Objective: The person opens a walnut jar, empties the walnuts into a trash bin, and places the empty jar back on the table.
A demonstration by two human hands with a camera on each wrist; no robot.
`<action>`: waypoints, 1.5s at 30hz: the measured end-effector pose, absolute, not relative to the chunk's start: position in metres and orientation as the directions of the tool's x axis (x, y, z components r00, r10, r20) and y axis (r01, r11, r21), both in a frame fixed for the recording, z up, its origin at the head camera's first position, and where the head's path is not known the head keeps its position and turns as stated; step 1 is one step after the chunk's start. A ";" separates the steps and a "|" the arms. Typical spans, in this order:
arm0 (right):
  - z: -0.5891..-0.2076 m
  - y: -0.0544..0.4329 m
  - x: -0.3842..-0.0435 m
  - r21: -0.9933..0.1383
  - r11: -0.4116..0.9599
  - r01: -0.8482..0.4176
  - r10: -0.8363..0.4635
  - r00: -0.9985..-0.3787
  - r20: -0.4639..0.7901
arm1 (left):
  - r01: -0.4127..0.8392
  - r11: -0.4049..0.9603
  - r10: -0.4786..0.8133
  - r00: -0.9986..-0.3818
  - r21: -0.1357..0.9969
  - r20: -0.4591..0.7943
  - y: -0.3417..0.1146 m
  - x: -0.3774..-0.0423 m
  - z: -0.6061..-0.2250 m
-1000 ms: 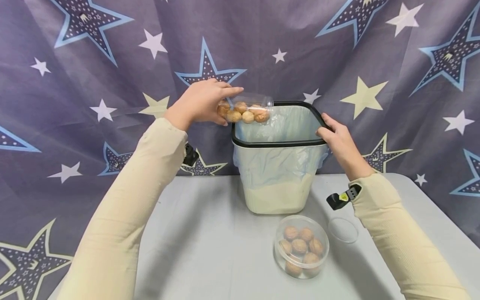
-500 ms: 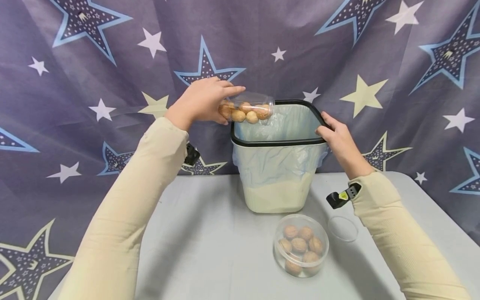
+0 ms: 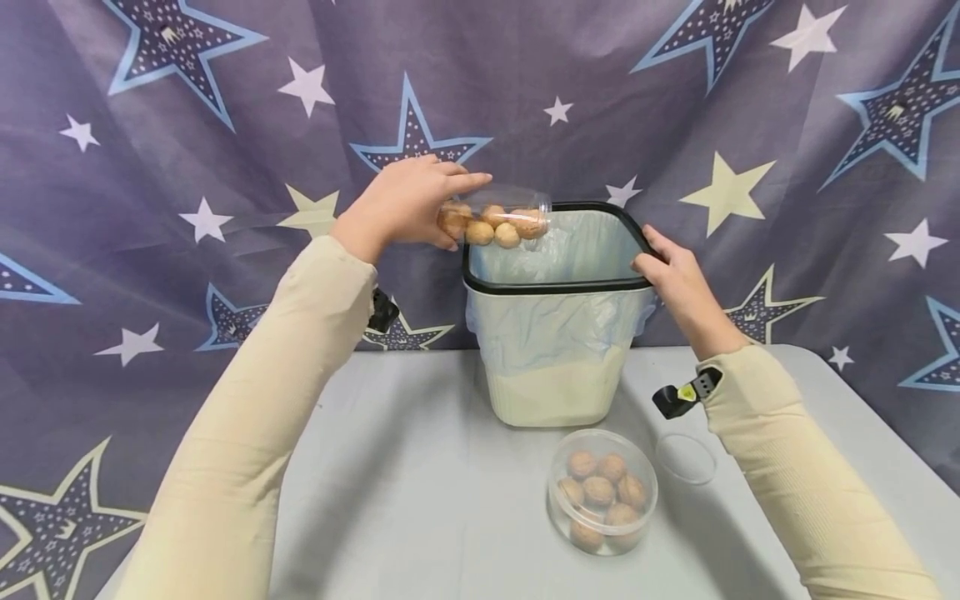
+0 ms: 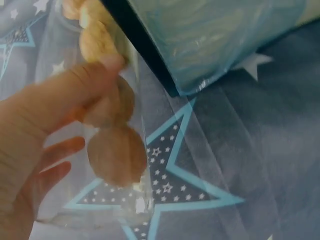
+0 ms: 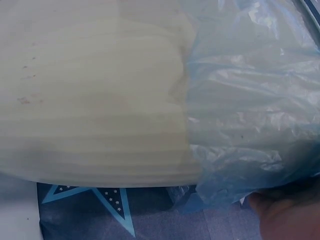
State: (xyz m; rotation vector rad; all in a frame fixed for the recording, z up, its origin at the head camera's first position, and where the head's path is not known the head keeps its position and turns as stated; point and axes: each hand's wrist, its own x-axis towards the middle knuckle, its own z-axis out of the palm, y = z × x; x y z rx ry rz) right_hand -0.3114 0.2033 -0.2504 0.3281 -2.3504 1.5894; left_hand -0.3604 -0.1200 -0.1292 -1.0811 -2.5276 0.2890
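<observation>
My left hand (image 3: 408,204) grips a clear plastic jar (image 3: 517,197) lying on its side in the air. Inside it are walnuts (image 3: 528,222) and paler round nuts (image 3: 480,232), some hidden behind the fingers. The jar's mouth points right and reaches over the left rim of a cream waste bin (image 3: 555,396), which has a black rim and a pale blue liner bag (image 3: 555,325). On the bin's right side, my right hand (image 3: 678,279) holds the rim, thumb on top. In the left wrist view the thumb and fingers (image 4: 75,90) wrap the jar (image 4: 142,200).
A round clear tub (image 3: 648,500) with several walnuts stands in front of the bin on the grey-white table (image 3: 390,500). Right of it lies a clear round lid (image 3: 686,458). Behind hangs a star-patterned curtain (image 3: 517,50), close to the bin.
The left hand and jar have shifted slightly right, and the nuts sit a little farther right with it. My right hand and the bin stay put.
</observation>
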 end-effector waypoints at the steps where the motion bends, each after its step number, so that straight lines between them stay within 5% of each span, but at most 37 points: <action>1: -0.250 0.203 -0.311 -0.868 0.365 -0.336 -0.030 -0.936 0.349 | 0.653 0.684 0.728 -0.635 -0.324 0.258 -0.120 -0.361 -0.130; 45: -0.248 0.201 -0.310 -0.873 0.363 -0.326 -0.021 -0.939 0.342 | 0.648 0.684 0.729 -0.631 -0.335 0.267 -0.130 -0.361 -0.131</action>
